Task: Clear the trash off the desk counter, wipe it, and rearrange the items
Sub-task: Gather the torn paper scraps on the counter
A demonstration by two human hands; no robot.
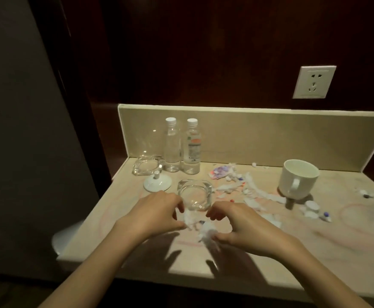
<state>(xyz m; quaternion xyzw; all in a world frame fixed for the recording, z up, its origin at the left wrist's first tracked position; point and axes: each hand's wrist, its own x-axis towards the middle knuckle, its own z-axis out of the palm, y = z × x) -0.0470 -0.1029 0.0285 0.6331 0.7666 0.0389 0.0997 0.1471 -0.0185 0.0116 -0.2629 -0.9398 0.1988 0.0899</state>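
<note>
Head view: both hands work at the near middle of the desk counter (292, 252), just in front of a glass ashtray.
Left hand (157, 215): fingers curled, pinching a torn white paper scrap (190, 218) between thumb and fingertips.
Right hand (237, 223): fingers curled, thumb and fingers pinching a crumpled white tissue wad (207, 232) at its near edge.
Trash: the two pinched pieces sit side by side between the hands, low over the counter; whether they touch it I cannot tell.
Loose scraps (255, 192): white paper bits and small coloured specks lie strewn from the middle to the right, with a purple and pink wrapper (220, 171) farther back.
Near ashtray (194, 196): clear glass, just beyond the fingertips.
Far ashtray (147, 166): clear glass, at the far left corner.
White lid (157, 182): knob up, left of the near ashtray.
Water bottles (181, 147): two clear ones with white caps, upright side by side by the back wall.
White mug (298, 177): upright on the right, handle facing near.
Wall socket (313, 82): white, on the dark panel above the right side.
</note>
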